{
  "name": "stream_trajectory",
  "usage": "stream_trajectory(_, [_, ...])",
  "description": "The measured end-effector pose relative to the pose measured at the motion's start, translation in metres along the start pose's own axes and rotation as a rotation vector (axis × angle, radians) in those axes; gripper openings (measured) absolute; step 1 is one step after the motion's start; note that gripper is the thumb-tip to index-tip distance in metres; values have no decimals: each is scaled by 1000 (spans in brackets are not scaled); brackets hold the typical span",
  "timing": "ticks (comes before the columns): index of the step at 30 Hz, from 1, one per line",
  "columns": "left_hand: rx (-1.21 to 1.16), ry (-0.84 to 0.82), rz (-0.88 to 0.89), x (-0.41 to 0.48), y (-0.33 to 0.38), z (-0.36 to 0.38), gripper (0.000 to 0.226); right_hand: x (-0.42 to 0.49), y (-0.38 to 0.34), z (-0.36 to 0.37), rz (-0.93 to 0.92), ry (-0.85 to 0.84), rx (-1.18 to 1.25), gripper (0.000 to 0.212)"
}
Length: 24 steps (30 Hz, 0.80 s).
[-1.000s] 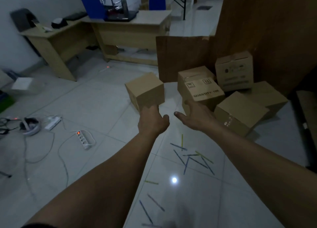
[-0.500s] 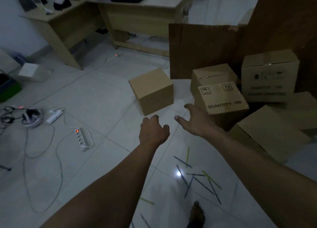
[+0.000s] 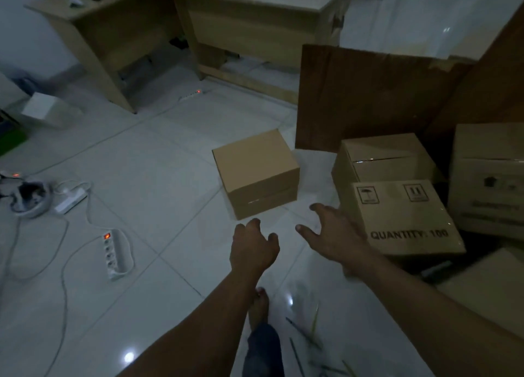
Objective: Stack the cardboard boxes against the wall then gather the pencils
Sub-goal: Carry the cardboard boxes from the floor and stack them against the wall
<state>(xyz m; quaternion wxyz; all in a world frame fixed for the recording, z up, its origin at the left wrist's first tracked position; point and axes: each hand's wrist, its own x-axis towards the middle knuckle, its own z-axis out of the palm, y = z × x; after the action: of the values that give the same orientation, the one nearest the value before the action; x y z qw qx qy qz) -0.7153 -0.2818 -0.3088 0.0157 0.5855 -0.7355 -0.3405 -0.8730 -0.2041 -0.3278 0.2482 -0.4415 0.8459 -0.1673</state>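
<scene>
Cardboard boxes (image 3: 388, 158) are nearer than a second ago. The lone box (image 3: 255, 175) now sits just beyond the fingertips at twelve o'clock, where before it lay well ahead on the floor (image 3: 170, 178). Both hands have come forward with a step, and a bare foot (image 3: 259, 305) shows below the left hand (image 3: 252, 249).

That hand is empty, fingers loosely bent and spread. The right hand (image 3: 334, 237) is empty too, palm down and splayed, in front of the near edge of the printed box (image 3: 402, 217) at two o'clock; I cannot tell if it brushes it.

The pencils (image 3: 300, 331) have slid to six o'clock, behind the hands, so stacking comes first, and I judge the lone box the first pick. It is plain brown, closed, upright and turned corner-on, apart from the others. The rest lie in a loose heap at two to three o'clock by the dark wooden panel (image 3: 368, 98), some tilted, none neatly stacked.
</scene>
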Motion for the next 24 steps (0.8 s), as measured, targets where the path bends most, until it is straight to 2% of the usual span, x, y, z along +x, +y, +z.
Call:
stream_trajectory(5, [-82,14,-21,122,-1,23,55,115,8,44,36,8,45,67])
stream_trajectory(13, [-126,-33,-140,316,-40,71,51,309,22,131,124,-58,43,65])
stream_trajectory(19, [-138,-25,-241,403,-72,82,47,408,38,156,228,-70,97,67])
stream_trajectory(24, [-108,-32,-313,463,-96,93,51,475,53,176,367,-57,142,78])
